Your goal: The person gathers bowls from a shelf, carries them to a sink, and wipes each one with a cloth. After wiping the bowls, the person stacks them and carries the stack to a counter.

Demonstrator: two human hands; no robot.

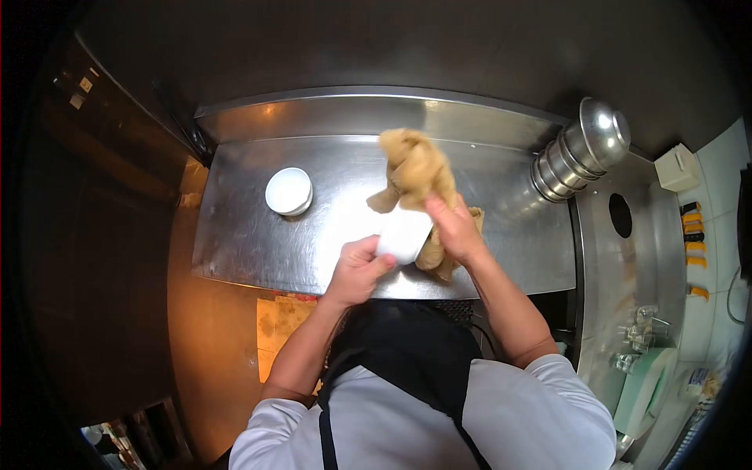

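A white bowl (405,235) is tilted over the front part of the steel table, its side turned toward me. My left hand (359,270) grips it by the lower left edge, thumb pressed against the wall. Bunched in my right hand (456,225) is a tan cloth (419,168), slightly smeared by motion, held over the upper rim of the bowl. More tan fabric (439,258) lies on the table below my right wrist; whether it joins the held cloth is hidden. To the left stand white bowls (289,190), apparently stacked.
The steel table (243,235) has a raised back edge. Stacked metal bowls (583,149) lean at its right end. Further right are a steel counter with a round hole (620,215), yellow-handled knives (695,243) on the wall and glassware (646,325).
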